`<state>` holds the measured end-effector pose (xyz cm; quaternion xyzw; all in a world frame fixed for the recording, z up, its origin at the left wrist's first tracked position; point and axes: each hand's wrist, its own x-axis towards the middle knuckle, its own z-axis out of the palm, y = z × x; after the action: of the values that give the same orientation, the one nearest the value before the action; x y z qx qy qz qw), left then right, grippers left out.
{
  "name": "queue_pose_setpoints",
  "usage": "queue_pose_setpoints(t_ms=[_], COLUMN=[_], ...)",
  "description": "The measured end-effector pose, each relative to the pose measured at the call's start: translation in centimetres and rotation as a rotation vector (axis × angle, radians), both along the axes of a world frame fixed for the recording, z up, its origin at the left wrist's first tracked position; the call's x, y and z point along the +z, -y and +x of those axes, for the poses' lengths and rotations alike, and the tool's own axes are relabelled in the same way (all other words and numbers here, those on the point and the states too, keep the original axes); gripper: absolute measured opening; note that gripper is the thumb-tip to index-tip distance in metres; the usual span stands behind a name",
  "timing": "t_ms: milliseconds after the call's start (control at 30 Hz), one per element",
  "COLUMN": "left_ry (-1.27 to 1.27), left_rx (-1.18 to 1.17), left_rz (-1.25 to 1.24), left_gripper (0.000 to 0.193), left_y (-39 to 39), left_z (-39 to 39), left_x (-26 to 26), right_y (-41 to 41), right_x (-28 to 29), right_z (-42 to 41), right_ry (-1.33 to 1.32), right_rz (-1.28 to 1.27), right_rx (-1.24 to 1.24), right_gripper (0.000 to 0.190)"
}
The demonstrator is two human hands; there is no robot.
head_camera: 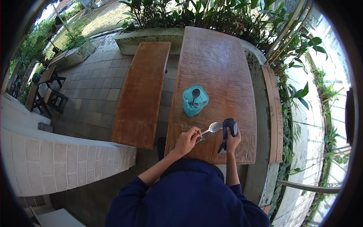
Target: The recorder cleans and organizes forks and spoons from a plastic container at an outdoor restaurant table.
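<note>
My left hand (185, 142) pinches the handle of a metal spoon (214, 127), whose bowl points right toward the cloth. Just under that hand, a fork (201, 139) shows its tines over the wooden table (215, 65); whether it lies there or is held cannot be made out. A folded dark grey cloth (230, 127) is gripped in my right hand (233, 140), with one end hanging down. Beyond my hands, a turquoise plastic container (191, 111) stands upright on the table, holding a dark spoon (195, 93) and other cutlery.
A wooden bench (140, 93) runs along the table's left side. To the right is a concrete ledge with wooden planks (272, 113), and leafy plants (204, 14) grow behind the far end. A white brick wall (79, 161) stands at lower left, with stools (54, 98) beyond.
</note>
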<state>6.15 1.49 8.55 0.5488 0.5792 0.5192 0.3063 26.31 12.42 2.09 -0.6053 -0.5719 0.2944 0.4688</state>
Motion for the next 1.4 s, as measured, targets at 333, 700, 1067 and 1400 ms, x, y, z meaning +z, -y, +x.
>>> queue_pose_setpoints(t_ms=[333,700,1067,1400], left_ry=[-0.008,-0.121,-0.243,-0.162], left_rx=[-0.072,-0.107,-0.083,-0.082], left_rz=[-0.101,-0.277,-0.358,-0.327], left_gripper=[0.017,0.029,0.027,0.024], left_y=[-0.4,0.2,0.4,0.6], left_z=[0.7,0.6,1.2,0.5], left_x=[-0.3,-0.5,-0.2,-0.7], right_y=[3.2,3.6,3.2,1.8], right_x=[4.3,4.3,4.6,4.5], right_z=[-2.7,-4.3,-4.2,-2.7], right_ry=[-1.029,-0.741,-0.774,-0.838], right_rz=[-0.799,-0.668,-0.562,-0.521], right_rx=[0.317,0.355,0.26,0.187], right_gripper=[0.023,0.019,0.016,0.017])
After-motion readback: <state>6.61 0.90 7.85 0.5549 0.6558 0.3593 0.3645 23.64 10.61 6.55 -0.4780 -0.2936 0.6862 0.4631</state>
